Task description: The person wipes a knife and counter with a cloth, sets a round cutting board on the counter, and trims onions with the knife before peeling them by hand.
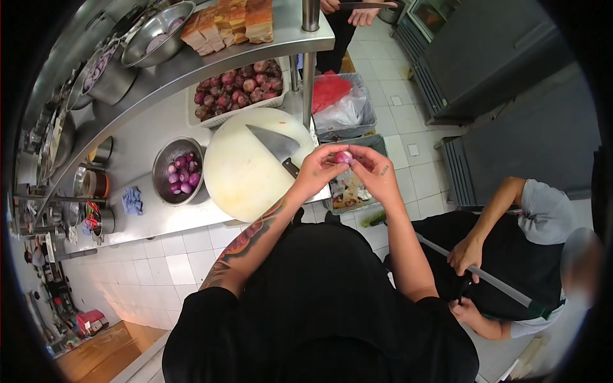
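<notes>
Between the fingers of both my hands is a small red onion (343, 157), partly hidden by the fingertips. My left hand (317, 171) grips it from the left, and my right hand (375, 171) from the right. Below them is a grey bin (354, 203) with scraps inside. A round white cutting board (239, 169) lies on the counter to the left, with a cleaver (274, 143) resting on it, its dark handle toward my left hand. Beside the board stands a metal bowl (159, 167) of peeled red onions.
A white basket (284, 96) of unpeeled onions stands behind the board. Metal bowls (150, 54) and blocks of layered food (230, 25) sit on the upper shelf. A blue cloth (133, 200) lies on the counter. To the right, a person holds a long pole (491, 281); another person's hand (363, 16) shows at the top.
</notes>
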A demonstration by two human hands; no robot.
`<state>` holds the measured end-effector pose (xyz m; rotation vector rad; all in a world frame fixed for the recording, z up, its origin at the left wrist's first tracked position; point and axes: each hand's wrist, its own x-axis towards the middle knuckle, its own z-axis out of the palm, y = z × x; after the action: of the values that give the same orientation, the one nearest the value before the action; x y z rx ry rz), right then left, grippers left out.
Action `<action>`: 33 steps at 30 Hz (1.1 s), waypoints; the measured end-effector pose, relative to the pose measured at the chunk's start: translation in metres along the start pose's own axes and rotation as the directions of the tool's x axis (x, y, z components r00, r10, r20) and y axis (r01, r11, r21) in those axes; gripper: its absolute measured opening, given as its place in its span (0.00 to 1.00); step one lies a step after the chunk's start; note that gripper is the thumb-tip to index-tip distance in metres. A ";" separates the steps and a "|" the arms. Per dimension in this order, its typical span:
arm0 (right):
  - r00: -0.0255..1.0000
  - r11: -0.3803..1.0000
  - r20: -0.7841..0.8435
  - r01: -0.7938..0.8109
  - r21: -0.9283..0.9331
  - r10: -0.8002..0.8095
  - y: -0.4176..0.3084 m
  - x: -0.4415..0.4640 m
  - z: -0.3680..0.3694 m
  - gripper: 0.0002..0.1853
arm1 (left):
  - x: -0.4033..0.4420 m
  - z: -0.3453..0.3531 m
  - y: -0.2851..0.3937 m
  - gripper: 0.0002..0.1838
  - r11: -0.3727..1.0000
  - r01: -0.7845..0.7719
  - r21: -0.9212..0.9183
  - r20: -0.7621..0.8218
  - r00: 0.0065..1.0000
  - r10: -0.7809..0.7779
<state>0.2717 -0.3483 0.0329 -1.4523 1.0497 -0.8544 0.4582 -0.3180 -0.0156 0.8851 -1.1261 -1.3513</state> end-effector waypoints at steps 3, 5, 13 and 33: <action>0.999 1.000 0.032 0.021 -0.002 -0.021 0.004 -0.003 0.004 0.17 | -0.006 -0.005 -0.002 0.23 0.998 -0.031 0.048 -0.008 0.999 0.032; 0.997 0.997 0.011 0.074 0.006 -0.074 0.006 -0.004 0.009 0.16 | -0.007 -0.006 0.001 0.22 0.998 -0.024 0.054 -0.004 1.000 0.024; 0.999 0.999 -0.018 0.036 -0.009 -0.036 0.010 -0.007 0.020 0.13 | -0.011 -0.010 0.010 0.22 0.989 -0.046 0.140 0.023 0.999 0.043; 0.904 0.878 -0.194 0.288 -0.383 -0.381 0.022 -0.005 0.035 0.13 | -0.013 -0.004 0.004 0.20 0.974 0.114 -0.194 -0.030 0.992 -0.122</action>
<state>0.2987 -0.3313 0.0064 -1.8972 1.2084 -1.1839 0.4646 -0.3052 -0.0136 0.8450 -0.9058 -1.5045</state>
